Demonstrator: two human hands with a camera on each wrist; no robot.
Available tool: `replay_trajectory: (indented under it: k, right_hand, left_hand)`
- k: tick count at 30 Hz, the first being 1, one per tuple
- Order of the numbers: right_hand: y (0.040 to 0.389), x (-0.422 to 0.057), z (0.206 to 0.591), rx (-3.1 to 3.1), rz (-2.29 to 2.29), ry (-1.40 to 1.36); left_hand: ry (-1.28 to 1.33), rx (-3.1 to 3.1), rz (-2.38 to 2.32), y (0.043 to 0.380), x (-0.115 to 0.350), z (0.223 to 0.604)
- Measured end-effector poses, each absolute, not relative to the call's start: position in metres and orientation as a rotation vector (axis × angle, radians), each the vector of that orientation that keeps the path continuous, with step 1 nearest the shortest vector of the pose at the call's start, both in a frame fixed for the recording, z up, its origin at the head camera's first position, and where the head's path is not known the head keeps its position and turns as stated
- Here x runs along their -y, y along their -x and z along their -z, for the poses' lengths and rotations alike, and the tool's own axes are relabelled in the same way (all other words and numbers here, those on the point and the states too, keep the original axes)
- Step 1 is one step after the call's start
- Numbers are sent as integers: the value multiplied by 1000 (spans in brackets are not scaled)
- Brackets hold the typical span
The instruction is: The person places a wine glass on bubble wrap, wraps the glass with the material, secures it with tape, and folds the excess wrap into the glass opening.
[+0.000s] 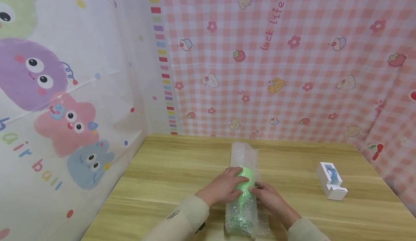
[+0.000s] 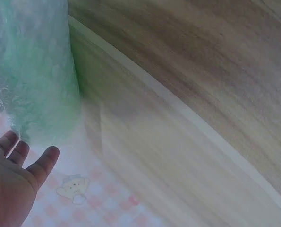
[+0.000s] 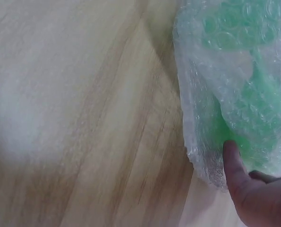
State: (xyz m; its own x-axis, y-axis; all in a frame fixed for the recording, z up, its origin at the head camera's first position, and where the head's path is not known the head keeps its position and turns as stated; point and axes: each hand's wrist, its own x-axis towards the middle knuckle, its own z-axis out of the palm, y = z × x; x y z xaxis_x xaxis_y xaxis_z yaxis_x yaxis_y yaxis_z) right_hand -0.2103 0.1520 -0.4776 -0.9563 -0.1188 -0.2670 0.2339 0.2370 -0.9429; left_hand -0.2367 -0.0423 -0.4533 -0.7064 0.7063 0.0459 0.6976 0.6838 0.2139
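Note:
A green object [image 1: 241, 212] lies rolled in clear bubble wrap [image 1: 239, 154], and it narrows to a stem-like middle. My left hand [image 1: 224, 186] rests over the far half of the roll with its fingers spread. In the left wrist view, fingertips [image 2: 46, 161] of that hand stand at the end of the wrapped roll [image 2: 41, 71]. My right hand [image 1: 273, 199] is at the roll's right side. Its straight thumb [image 3: 235, 165] presses on the wrap in the right wrist view; its other fingers are mostly hidden, so I cannot tell whether they pinch it.
A white tape dispenser [image 1: 332, 183] with a blue-toned roll stands on the right of the wooden table [image 1: 162, 183]. Loose wrap [image 1: 263, 224] spreads right of the roll's near end. A pink checked cloth [image 1: 260, 89] hangs behind the table, and a cartoon-printed cloth [image 1: 107, 118] hangs at the left.

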Motion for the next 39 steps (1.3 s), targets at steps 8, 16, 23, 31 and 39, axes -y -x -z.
replay_trajectory:
  k: [8,16,23,31,39]
  right_hand:
    - [207,-154,478,-2350,1743,-154]
    - [215,-171,477,-2619,1465,-292]
    - [224,-173,485,-2589,1429,-321]
    - [225,-163,484,-2645,1382,-294]
    - [226,-158,484,-2717,1455,-246]
  left_hand:
    - [-1212,-2858,-314,234,42,454]
    - [-1184,-2848,-345,234,43,452]
    - [-1182,-2840,-362,234,43,452]
    - [-1205,-2854,-380,235,45,457]
    - [-1206,-2848,-429,236,49,459]
